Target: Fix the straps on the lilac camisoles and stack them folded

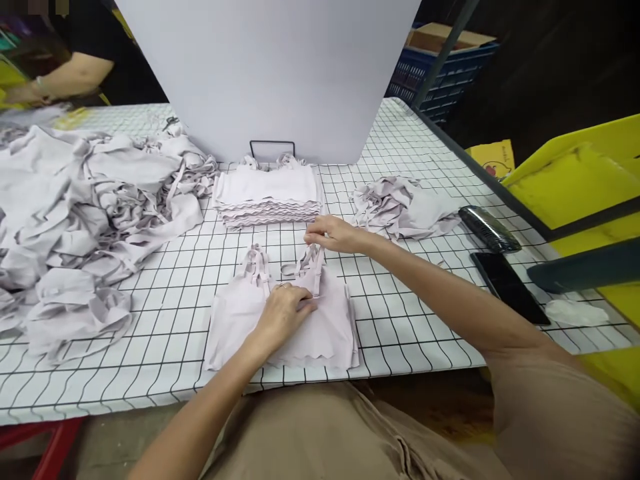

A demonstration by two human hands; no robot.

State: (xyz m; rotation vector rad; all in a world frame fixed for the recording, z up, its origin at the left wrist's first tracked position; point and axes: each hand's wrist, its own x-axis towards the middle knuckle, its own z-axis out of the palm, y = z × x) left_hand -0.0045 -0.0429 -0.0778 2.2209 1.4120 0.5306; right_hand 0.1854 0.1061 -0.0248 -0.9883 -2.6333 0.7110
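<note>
A small stack of pale pink-grey strappy tops [240, 323] lies flat on the checked table in front of me, straps pointing away. My left hand [286, 310] rests on the uppermost top, between its straps, with the fingers lying on the fabric and the thumb a little apart. At the far end of the right-hand straps [313, 260], my right hand [333, 233] is closed, thumb and fingers pinching the strap loop. Just beyond stands a taller, neatly layered pile of the same tops [270, 190].
A large loose heap of tops [100, 180] covers the left side. Further right lie a smaller crumpled heap [400, 207], a shiny black pouch [490, 229] and a black phone [507, 283]. A white board [275, 73] rises at the back. A co-worker's arm [80, 73] shows far left.
</note>
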